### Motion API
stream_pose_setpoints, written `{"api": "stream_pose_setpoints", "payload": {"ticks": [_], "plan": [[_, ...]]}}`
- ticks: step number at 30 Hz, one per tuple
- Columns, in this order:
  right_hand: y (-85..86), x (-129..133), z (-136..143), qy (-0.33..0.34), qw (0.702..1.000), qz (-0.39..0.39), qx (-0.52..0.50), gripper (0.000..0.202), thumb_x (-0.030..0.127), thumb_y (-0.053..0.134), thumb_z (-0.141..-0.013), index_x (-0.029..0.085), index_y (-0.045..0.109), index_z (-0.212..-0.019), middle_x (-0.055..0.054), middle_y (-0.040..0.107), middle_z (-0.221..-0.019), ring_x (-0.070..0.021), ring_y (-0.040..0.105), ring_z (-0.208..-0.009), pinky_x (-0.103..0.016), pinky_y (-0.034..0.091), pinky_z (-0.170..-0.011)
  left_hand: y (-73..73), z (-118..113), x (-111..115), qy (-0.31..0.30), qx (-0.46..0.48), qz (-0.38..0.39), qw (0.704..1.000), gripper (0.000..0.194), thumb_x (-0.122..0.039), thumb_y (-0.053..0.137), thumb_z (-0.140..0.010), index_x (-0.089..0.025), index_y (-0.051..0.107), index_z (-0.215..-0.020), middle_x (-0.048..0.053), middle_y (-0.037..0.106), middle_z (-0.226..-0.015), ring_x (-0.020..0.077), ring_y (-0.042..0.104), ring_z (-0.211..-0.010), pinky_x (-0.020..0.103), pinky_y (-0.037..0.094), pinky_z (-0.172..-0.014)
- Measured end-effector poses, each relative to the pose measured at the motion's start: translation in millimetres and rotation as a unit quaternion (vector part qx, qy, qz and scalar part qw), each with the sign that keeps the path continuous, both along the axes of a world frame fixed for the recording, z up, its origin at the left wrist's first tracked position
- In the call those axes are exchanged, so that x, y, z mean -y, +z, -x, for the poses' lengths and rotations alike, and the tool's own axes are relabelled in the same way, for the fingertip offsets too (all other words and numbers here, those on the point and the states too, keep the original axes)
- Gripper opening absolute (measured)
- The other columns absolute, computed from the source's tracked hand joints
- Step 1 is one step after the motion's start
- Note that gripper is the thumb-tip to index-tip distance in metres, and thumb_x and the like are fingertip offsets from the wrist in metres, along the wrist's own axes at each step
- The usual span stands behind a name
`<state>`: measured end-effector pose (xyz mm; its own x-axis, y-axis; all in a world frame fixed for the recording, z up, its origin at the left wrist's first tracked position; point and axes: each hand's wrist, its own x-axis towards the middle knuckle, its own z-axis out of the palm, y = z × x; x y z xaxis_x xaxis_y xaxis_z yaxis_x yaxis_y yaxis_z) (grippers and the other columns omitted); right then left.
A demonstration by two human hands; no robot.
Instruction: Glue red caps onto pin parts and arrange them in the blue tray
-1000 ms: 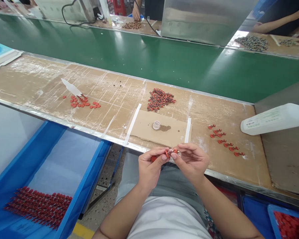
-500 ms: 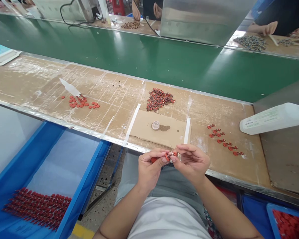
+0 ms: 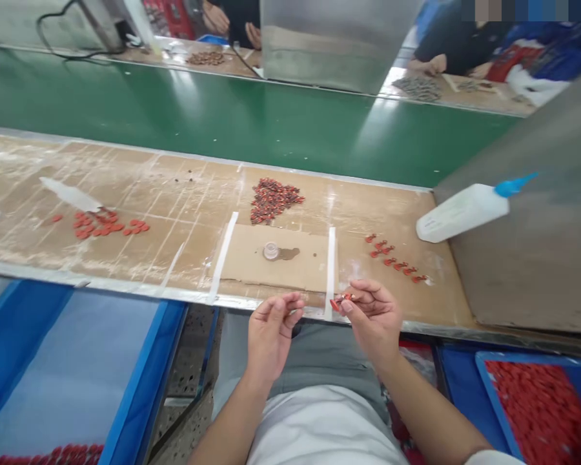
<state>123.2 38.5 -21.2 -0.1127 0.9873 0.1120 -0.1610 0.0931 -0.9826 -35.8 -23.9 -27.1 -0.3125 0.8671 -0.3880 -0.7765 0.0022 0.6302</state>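
My right hand [image 3: 375,320] pinches a small red piece [image 3: 341,301] between thumb and fingertips, over the front edge of the bench. The piece has a flat red disc at one end and a shiny metal-tipped stem. My left hand [image 3: 274,332] is a short way to the left, its fingers half curled and apart, with nothing visible in them. Beyond both hands lies a cardboard sheet [image 3: 242,261] with a small clear cup [image 3: 271,250] on it beside a brown stain. To the right, similar red pieces [image 3: 390,261] stand in rows.
A pile of red-and-black stems [image 3: 274,200] lies behind the cardboard. Loose red discs [image 3: 97,223] and a white pointed tool [image 3: 70,194] lie left. A white bottle [image 3: 465,213] leans against a metal box [image 3: 527,258]. Blue bins [image 3: 140,381] flank me; co-workers' hands [image 3: 436,64] show across the green belt [image 3: 223,123].
My hands have come apart. The red piece, earlier between both hands, is now in my right hand alone. The view has turned to the right.
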Motion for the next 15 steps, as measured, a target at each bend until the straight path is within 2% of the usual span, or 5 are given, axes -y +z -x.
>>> {"api": "stream_pose_setpoints", "payload": {"ticks": [3,5,7,11,15], "plan": [[-12.9,-4,-43,-0.137,0.978,-0.044,0.149,0.032,0.03,0.08,-0.073,0.02,0.066,-0.101,-0.003,0.075,-0.078,-0.0179,0.073,-0.069,-0.029,0.061,-0.065,-6.9,2,-3,-0.007,0.014,0.023,1.0,0.023,-0.035,0.075,-0.08,-0.014,0.074,-0.088,0.009,0.072,-0.092,0.0107,0.065,-0.074,0.017,0.054,-0.062],[-22.5,-8,-78,-0.227,0.931,-0.094,0.272,0.035,0.034,0.079,-0.073,0.019,0.067,-0.101,-0.005,0.075,-0.081,-0.018,0.071,-0.069,-0.031,0.06,-0.069,-6.8,3,-5,-0.025,0.018,0.018,0.999,0.018,-0.032,0.074,-0.081,-0.015,0.073,-0.087,0.007,0.07,-0.088,0.0065,0.056,-0.064,0.016,0.048,-0.055],[-30.8,-13,-112,-0.285,0.866,-0.131,0.39,0.035,0.038,0.077,-0.074,0.019,0.068,-0.103,-0.006,0.075,-0.083,-0.0174,0.07,-0.066,-0.032,0.059,-0.069,-0.2,4,-6,-0.057,0.011,-0.004,0.998,0.015,-0.029,0.072,-0.082,-0.016,0.072,-0.088,0.005,0.066,-0.083,0.0039,0.047,-0.057,0.016,0.043,-0.053],[-39.9,-25,-163,-0.316,0.758,-0.148,0.552,0.037,0.04,0.07,-0.08,0.019,0.067,-0.11,-0.005,0.076,-0.083,-0.0185,0.071,-0.069,-0.031,0.057,-0.073,34.8,1,-11,-0.129,-0.013,-0.076,0.989,0.015,-0.031,0.072,-0.082,-0.019,0.073,-0.091,-0.001,0.051,-0.068,0.0046,0.036,-0.053,0.017,0.034,-0.048],[-43.0,-35,-180,-0.302,0.704,-0.165,0.621,0.038,0.041,0.065,-0.083,0.019,0.065,-0.115,-0.006,0.076,-0.091,-0.0203,0.072,-0.079,-0.03,0.055,-0.078,88.1,-4,-19,-0.195,-0.017,-0.218,0.956,0.024,-0.041,0.072,-0.081,-0.023,0.075,-0.096,-0.006,0.026,-0.058,0.006,0.026,-0.05,0.02,0.025,-0.044]]}}
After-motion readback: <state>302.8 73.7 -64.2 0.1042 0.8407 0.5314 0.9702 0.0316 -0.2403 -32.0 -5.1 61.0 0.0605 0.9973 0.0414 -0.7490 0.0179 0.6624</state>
